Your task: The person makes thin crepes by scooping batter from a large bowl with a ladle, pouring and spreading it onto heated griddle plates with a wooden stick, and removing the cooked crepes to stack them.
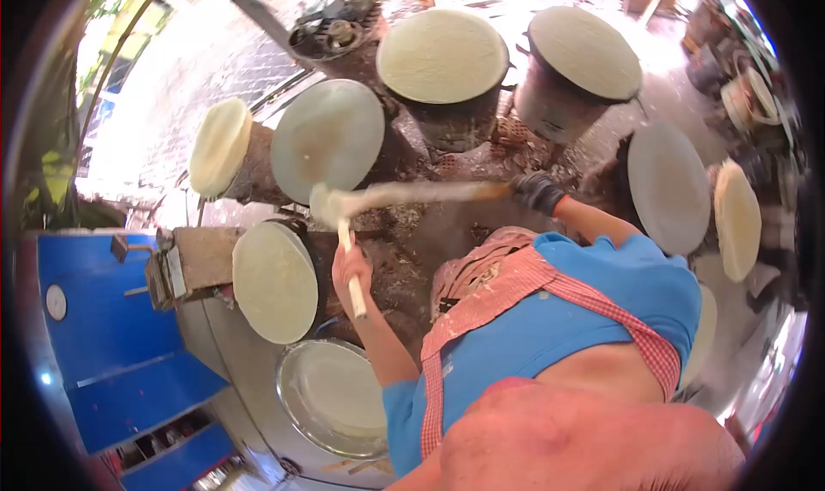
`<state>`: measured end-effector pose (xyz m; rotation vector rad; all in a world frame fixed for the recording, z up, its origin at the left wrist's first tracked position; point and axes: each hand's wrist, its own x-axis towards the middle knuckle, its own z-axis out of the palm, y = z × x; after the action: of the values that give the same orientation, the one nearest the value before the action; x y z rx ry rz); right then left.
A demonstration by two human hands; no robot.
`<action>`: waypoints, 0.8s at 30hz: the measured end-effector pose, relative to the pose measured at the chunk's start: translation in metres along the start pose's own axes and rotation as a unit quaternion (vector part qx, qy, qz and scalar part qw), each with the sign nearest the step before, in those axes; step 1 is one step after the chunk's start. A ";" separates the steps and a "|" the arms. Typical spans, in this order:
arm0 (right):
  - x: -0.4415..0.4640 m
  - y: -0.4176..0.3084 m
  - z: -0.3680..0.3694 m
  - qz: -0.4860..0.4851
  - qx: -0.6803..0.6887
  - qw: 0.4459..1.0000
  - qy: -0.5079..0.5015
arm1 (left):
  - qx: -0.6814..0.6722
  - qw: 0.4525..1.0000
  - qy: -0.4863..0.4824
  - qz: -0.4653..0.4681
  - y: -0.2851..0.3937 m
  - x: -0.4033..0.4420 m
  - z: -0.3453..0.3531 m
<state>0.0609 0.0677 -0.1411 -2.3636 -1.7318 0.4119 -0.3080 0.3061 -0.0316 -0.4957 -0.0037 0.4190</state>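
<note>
My left hand (351, 268) is closed round a short pale wooden stick (358, 300), held upright. The stick's upper end meets a whitish, batter-coated lump (328, 204), blurred by motion. My right hand (537, 192), in a dark glove, grips the brown end of a longer stick (430, 192). Pale batter coats that stick, which runs across to the lump; whether the two sticks are joined I cannot tell. Just beyond them sits a grey round griddle (328, 134) with a brownish patch. Left of my left hand is a griddle covered by a cream-coloured sheet (275, 282).
Two drum stoves at the back carry cream sheets (443, 57) (586, 53). Another grey griddle (669, 188) stands at right, beside a cream round (737, 220). A cream round (221, 147) stands at far left. A clear-rimmed basin (288, 414) holds pale batter near my left side.
</note>
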 end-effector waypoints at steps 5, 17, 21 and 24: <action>0.080 -0.032 -0.104 0.037 0.200 0.949 0.240 | 0.232 0.964 0.128 0.014 0.050 0.097 0.063; 0.248 -0.098 -0.048 0.003 0.243 0.962 0.125 | 0.837 0.119 0.425 0.324 0.187 0.213 0.036; 0.282 -0.144 -0.007 0.088 0.664 0.728 0.144 | 0.873 -0.009 0.411 0.263 0.172 0.199 0.068; 0.297 -0.160 -0.014 0.125 0.242 0.950 0.150 | 0.876 0.048 0.312 0.364 0.176 0.206 0.094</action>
<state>0.0045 0.3991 -0.1126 -2.1448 -1.0554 0.4282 -0.1976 0.5705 -0.0507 2.1247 1.5925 0.7907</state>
